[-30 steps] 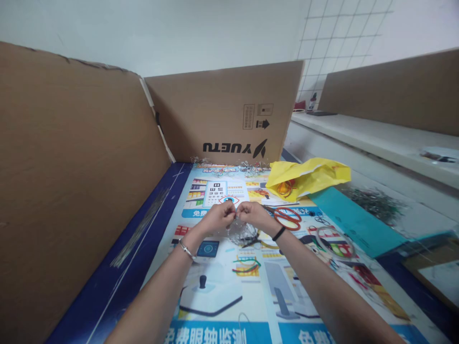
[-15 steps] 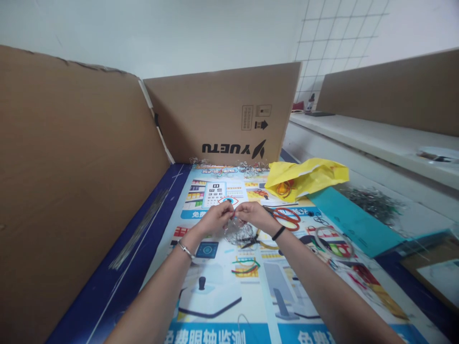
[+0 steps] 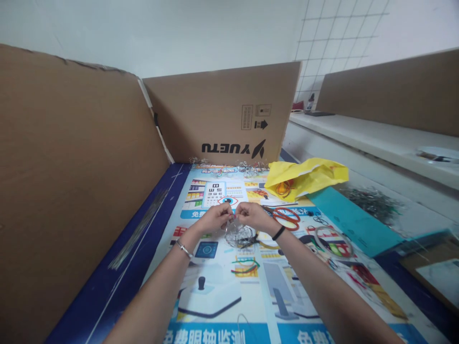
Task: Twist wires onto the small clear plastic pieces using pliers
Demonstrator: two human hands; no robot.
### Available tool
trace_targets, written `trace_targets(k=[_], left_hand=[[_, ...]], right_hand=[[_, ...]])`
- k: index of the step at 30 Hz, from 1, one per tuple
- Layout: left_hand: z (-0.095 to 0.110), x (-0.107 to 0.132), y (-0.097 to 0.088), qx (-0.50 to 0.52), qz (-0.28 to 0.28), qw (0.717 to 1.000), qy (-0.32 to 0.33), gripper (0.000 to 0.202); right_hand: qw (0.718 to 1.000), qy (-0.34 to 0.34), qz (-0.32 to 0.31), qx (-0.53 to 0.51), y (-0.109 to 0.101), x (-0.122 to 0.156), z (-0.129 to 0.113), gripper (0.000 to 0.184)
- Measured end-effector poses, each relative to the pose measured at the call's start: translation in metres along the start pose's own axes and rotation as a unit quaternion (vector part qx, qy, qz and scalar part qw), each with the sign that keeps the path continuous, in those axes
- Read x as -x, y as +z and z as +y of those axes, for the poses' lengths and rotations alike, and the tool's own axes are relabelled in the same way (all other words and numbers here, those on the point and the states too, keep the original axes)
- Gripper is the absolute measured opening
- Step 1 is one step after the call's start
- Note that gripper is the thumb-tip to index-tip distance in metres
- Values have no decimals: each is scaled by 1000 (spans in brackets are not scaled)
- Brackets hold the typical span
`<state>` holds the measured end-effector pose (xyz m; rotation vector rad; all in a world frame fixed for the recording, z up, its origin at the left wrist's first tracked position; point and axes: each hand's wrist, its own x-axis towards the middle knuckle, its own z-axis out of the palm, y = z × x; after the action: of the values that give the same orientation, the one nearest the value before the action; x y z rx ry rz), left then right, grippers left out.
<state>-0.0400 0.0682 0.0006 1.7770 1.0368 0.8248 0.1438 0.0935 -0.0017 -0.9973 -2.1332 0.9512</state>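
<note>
My left hand (image 3: 216,217) and my right hand (image 3: 254,216) meet over the middle of the mat, fingertips pinched close together. Between them is a bent-wire piece (image 3: 238,235), a loose tangle of thin silvery wire hanging just below the fingers. A tiny bit of red shows at the fingertips; its exact form is too small to tell. Both hands are closed on the wire. Beside and partly behind it lie pliers with yellow handles (image 3: 268,245). Orange-red handled scissors (image 3: 289,219) rest by my right wrist. Nearer me lie short green and red wires (image 3: 245,268).
A yellow bag (image 3: 311,177) holding orange wire stands at the back right, near a teal sheet (image 3: 353,220) and a dark wire heap (image 3: 373,205). A wire coil (image 3: 333,242) lies right. Straight wires (image 3: 138,231) lie left. Cardboard panels (image 3: 215,114) wall the left and back.
Both hands stay almost in place, the fingertips shifting slightly. The hanging wire tangle has turned a little and now covers more of the pliers' jaws.
</note>
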Motion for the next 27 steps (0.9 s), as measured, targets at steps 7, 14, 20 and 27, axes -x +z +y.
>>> trace_targets(k=[7, 14, 20, 27], left_hand=[[4, 1, -2, -23, 2, 1000, 3, 5], [-2, 0, -1, -29, 4, 1000, 6, 3], [-1, 0, -1, -36, 2, 999, 10, 6], [-2, 0, -2, -53, 5, 998, 17, 4]], right_hand=[[986, -50, 51, 153, -12, 3, -15, 10], [983, -50, 39, 173, -11, 1, -5, 10], [990, -70, 4, 126, -10, -1, -4, 18], [996, -66, -34, 44, -6, -1, -2, 15]])
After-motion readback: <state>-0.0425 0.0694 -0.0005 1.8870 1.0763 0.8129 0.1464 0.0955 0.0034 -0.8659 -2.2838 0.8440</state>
